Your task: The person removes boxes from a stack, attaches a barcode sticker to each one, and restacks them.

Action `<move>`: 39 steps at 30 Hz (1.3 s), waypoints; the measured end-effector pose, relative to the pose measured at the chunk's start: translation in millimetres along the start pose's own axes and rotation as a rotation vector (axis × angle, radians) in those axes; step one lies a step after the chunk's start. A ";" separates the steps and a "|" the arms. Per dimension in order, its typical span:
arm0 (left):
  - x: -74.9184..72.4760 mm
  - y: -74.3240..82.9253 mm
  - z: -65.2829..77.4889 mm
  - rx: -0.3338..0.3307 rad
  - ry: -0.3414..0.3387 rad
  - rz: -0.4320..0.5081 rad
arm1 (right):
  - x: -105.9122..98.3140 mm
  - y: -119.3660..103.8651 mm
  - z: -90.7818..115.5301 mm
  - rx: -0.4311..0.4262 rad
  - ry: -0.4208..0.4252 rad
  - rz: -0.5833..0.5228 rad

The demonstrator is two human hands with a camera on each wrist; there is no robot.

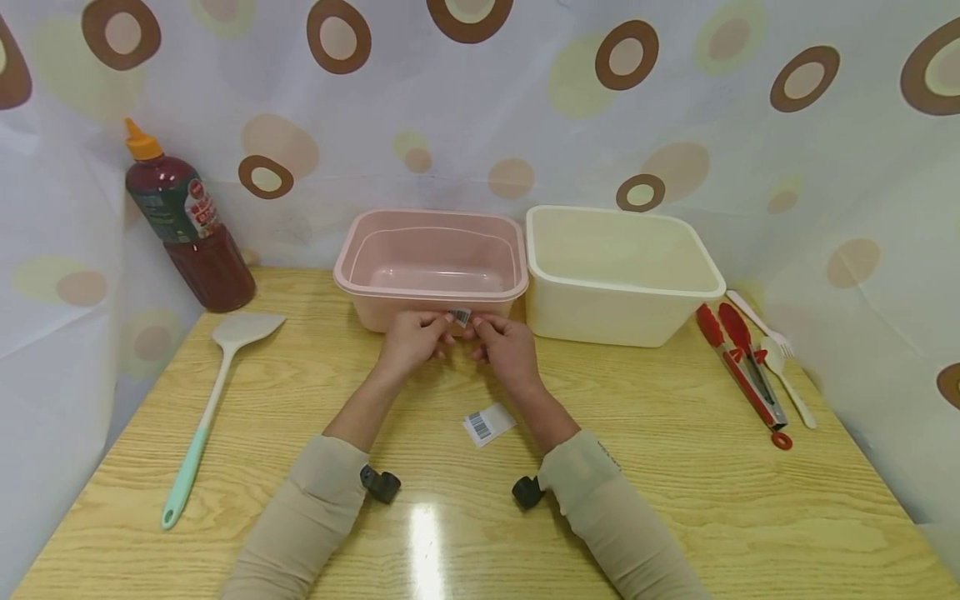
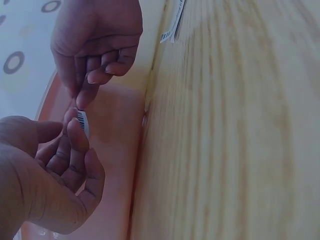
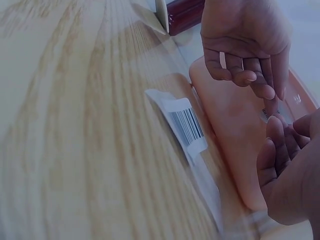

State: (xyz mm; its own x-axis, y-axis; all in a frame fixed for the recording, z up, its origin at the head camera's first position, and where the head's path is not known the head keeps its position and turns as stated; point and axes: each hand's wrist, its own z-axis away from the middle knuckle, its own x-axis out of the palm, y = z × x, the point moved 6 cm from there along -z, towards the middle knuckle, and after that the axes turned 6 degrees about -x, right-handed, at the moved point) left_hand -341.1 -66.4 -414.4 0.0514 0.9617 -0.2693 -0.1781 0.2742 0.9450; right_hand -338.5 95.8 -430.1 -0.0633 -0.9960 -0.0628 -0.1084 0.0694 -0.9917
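Note:
Both hands meet at the front wall of a pink plastic bin. Between them is a small white barcode sticker, held close to that wall. My left hand pinches the sticker's left side between thumb and fingers. From the other side, my right hand pinches its right edge. The sticker shows as a narrow strip at the fingertips in the left wrist view; fingers mostly cover it in the right wrist view. More barcode labels lie on the table between the forearms.
A cream bin stands right beside the pink one. On the left are a sauce bottle and a turner with a mint handle. Red-tipped tongs, a white fork and a white spoon lie at the right edge.

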 end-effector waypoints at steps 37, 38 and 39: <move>1.4 0.2 -1.4 0.019 -0.016 0.145 | -3.2 -6.8 6.9 -0.108 -0.049 0.097; 1.5 0.7 -1.1 0.020 -0.017 0.142 | -1.7 -7.7 6.8 -0.116 -0.056 0.103; 1.7 0.9 -0.8 0.019 -0.019 0.135 | -0.2 -8.8 6.5 -0.124 -0.066 0.109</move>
State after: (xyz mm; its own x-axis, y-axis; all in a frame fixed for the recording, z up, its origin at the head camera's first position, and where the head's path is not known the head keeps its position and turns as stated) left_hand -341.9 -64.6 -414.2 0.0470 0.9896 -0.1356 -0.1656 0.1416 0.9760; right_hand -331.1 95.1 -422.0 -0.0163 -0.9834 -0.1809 -0.2263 0.1799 -0.9573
